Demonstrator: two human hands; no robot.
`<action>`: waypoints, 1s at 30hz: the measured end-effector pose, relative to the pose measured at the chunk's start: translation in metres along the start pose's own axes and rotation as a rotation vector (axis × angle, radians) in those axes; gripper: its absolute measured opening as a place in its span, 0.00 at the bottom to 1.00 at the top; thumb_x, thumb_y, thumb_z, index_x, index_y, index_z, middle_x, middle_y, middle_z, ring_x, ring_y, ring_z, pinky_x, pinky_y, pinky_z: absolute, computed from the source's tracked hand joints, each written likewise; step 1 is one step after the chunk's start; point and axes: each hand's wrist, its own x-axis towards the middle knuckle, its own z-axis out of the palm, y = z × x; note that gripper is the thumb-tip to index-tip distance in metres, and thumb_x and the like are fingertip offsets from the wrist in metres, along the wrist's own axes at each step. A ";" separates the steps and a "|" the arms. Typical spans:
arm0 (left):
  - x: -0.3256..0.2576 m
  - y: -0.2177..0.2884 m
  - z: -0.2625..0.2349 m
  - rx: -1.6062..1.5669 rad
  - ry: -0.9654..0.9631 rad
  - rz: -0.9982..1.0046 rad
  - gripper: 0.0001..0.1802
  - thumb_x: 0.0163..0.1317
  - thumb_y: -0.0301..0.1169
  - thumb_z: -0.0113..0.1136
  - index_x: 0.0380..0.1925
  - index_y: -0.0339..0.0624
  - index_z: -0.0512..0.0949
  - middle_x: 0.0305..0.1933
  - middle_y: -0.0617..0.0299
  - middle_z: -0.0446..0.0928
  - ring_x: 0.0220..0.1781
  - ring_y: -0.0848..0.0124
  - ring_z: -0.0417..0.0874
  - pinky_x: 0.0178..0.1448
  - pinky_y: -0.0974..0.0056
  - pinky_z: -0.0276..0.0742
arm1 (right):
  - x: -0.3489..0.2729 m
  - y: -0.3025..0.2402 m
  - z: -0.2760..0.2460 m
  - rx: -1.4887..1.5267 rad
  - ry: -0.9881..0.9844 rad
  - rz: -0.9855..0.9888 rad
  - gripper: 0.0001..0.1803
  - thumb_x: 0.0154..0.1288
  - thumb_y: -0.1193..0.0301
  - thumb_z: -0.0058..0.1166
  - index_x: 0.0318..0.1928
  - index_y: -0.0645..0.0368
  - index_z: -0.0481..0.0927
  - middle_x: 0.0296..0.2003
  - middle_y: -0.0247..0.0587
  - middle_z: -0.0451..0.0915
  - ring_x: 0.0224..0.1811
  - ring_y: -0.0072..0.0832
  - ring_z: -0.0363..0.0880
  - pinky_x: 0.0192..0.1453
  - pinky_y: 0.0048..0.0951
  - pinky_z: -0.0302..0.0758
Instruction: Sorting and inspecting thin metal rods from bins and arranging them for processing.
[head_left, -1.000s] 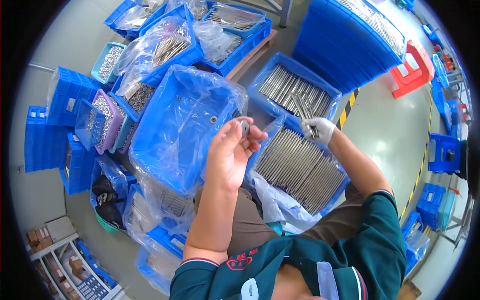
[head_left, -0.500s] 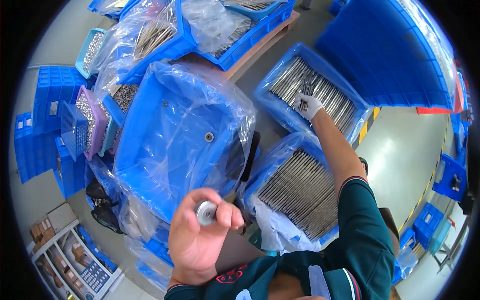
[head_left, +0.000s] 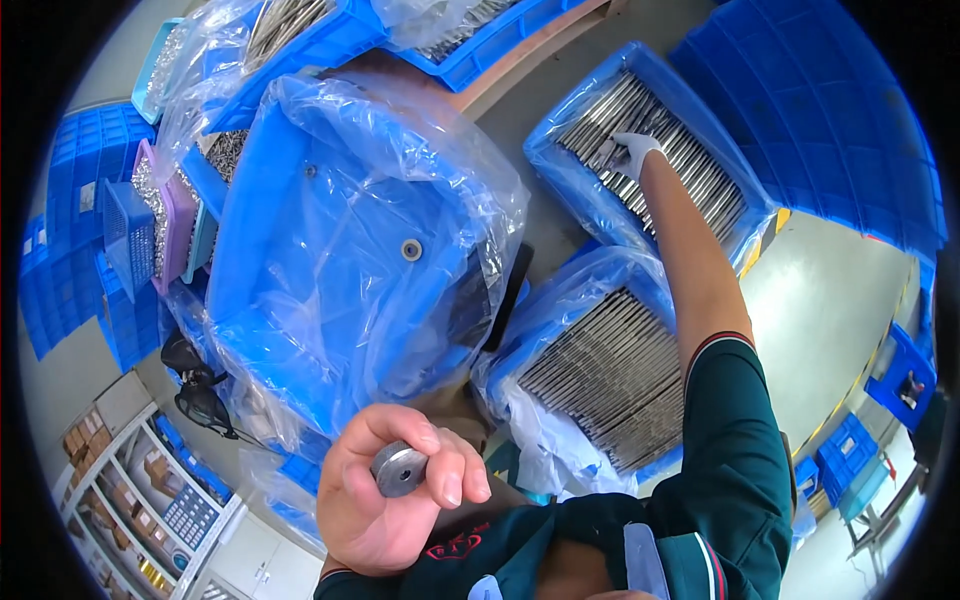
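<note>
Blue plastic-lined bins crowd the floor around the person; left hand (head_left: 395, 490) up close to the camera, fingers curled on a round grey metal washer (head_left: 399, 468); right hand (head_left: 632, 152), white-gloved, reaches into the far bin of metal rods (head_left: 655, 150), fingers on the rods, grip unclear; one more washer (head_left: 411, 249) lies in the big lined bin (head_left: 330, 260)

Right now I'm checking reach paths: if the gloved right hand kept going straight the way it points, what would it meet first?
The right hand already reaches into the far blue bin, fingertips on the metal rods; those rods come first, though depth is unclear.
</note>
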 end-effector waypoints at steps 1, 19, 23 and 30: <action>-0.001 0.000 0.000 -0.002 -0.001 0.002 0.29 0.59 0.52 0.56 0.42 0.33 0.71 0.28 0.51 0.75 0.33 0.59 0.78 0.43 0.56 0.72 | -0.004 -0.001 -0.001 -0.087 0.017 0.010 0.10 0.66 0.71 0.46 0.40 0.67 0.73 0.35 0.54 0.79 0.33 0.44 0.80 0.38 0.46 0.78; -0.010 0.003 -0.002 0.024 -0.064 -0.017 0.26 0.61 0.51 0.54 0.42 0.36 0.70 0.27 0.54 0.75 0.33 0.61 0.76 0.38 0.59 0.69 | 0.023 0.021 -0.027 -1.054 0.398 -0.277 0.14 0.58 0.67 0.52 0.28 0.68 0.77 0.22 0.45 0.80 0.18 0.32 0.79 0.21 0.28 0.77; -0.002 -0.002 0.000 0.024 -0.177 -0.066 0.24 0.64 0.51 0.51 0.42 0.39 0.70 0.27 0.58 0.75 0.33 0.64 0.75 0.35 0.62 0.65 | 0.043 -0.002 -0.079 -1.053 0.446 -0.598 0.21 0.56 0.64 0.54 0.48 0.61 0.75 0.33 0.52 0.82 0.30 0.36 0.83 0.29 0.34 0.78; -0.007 0.004 -0.001 0.084 -0.115 -0.026 0.24 0.64 0.51 0.51 0.42 0.39 0.70 0.27 0.58 0.75 0.33 0.64 0.75 0.35 0.62 0.66 | -0.071 0.016 0.026 -1.812 -0.051 -0.992 0.12 0.57 0.68 0.47 0.41 0.54 0.78 0.39 0.48 0.79 0.44 0.45 0.78 0.49 0.40 0.74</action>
